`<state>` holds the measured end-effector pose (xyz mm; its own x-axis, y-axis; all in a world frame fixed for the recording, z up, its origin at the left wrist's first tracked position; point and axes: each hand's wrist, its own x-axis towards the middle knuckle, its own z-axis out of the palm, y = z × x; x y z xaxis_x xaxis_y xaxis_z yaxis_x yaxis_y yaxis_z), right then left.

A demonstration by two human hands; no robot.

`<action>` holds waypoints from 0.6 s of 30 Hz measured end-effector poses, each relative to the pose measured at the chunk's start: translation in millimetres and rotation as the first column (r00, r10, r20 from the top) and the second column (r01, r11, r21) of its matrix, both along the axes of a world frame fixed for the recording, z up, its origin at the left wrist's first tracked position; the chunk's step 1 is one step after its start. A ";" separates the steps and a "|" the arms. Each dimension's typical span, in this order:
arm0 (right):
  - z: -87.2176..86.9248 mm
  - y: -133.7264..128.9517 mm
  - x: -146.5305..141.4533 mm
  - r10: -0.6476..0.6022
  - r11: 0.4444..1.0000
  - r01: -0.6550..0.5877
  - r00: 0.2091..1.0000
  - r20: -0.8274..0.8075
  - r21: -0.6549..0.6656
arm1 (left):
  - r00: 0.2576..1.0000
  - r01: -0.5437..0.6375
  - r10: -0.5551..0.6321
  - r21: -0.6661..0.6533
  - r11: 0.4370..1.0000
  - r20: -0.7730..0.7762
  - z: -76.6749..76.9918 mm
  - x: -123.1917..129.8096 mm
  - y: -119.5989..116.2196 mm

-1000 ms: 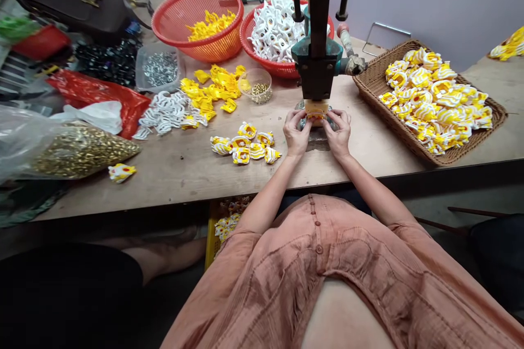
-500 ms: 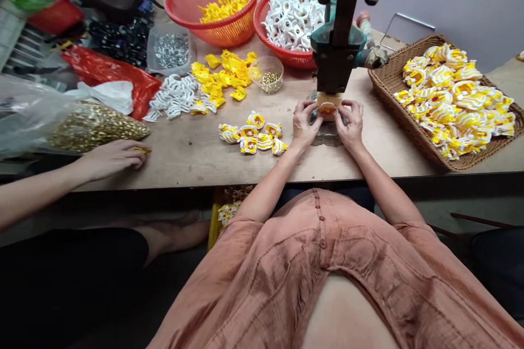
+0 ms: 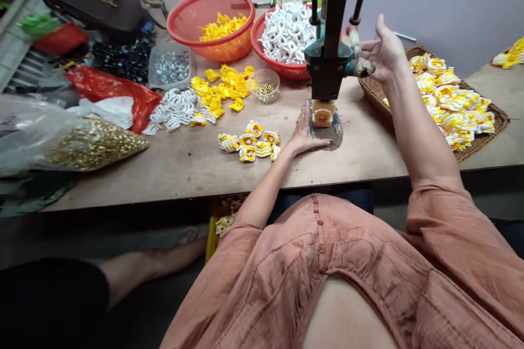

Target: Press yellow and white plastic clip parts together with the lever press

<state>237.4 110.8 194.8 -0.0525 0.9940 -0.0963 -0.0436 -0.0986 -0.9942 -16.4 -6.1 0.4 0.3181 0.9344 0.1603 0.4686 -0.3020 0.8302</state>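
Just left of left hand (image 3: 301, 135): loose cluster of spare pieces (image 3: 246, 144), lying on table (image 3: 196, 166). Left hand: thumb and fingers apart, spread beside press base (image 3: 334, 133), apparently gripping nothing. Just right of left fingers: small piece (image 3: 323, 116), sitting under press head (image 3: 327, 79). Looks like pressing step; would call for right fingers closed round handle (image 3: 355, 43), left fingers clear. Right hand (image 3: 383, 53): fingers apart, just beside handle, contact unclear. Beyond right forearm: heaped basket (image 3: 500, 120).
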 end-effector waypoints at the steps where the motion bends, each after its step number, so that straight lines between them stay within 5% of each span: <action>1: 23.7 1.6 -1.6 0.011 0.999 -0.012 0.999 -0.046 -0.037 | 1.000 0.001 -0.001 0.004 1.000 0.006 0.6 -0.4 2.7; 3: 64.3 -10.3 -6.4 -0.002 1.000 0.000 0.993 -0.119 -0.015 | 1.000 -0.016 0.015 0.021 1.000 0.025 1.7 -0.6 5.6; 6: 88.2 -57.9 -16.0 -0.031 0.924 0.041 0.999 -0.032 0.380 | 0.996 -0.056 0.053 0.040 0.998 0.068 2.6 0.4 4.6; 8: 69.3 -98.3 -20.8 -0.089 0.788 0.015 0.992 0.090 0.616 | 0.993 -0.074 0.070 0.040 0.996 0.092 2.6 1.6 2.5; 11: 3.0 -148.9 -20.2 -0.197 0.641 -0.146 0.918 0.345 0.753 | 0.993 -0.085 0.081 0.040 0.996 0.083 2.4 3.2 -0.1; 14: -55.6 -169.5 -9.3 -0.138 0.706 -0.353 0.782 0.608 0.614 | 0.994 -0.084 0.080 0.055 0.995 0.076 3.5 4.2 -2.5; 18: -66.9 -166.4 7.1 -0.040 0.704 -0.499 0.683 0.729 0.506 | 0.992 -0.100 0.096 0.049 0.994 0.082 5.0 4.9 -3.9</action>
<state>244.4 -55.6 127.9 -0.4801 0.7699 0.4203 0.5500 0.6375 -0.5395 -11.6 -10.0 5.4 0.2096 0.9499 0.2317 0.4312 -0.3025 0.8501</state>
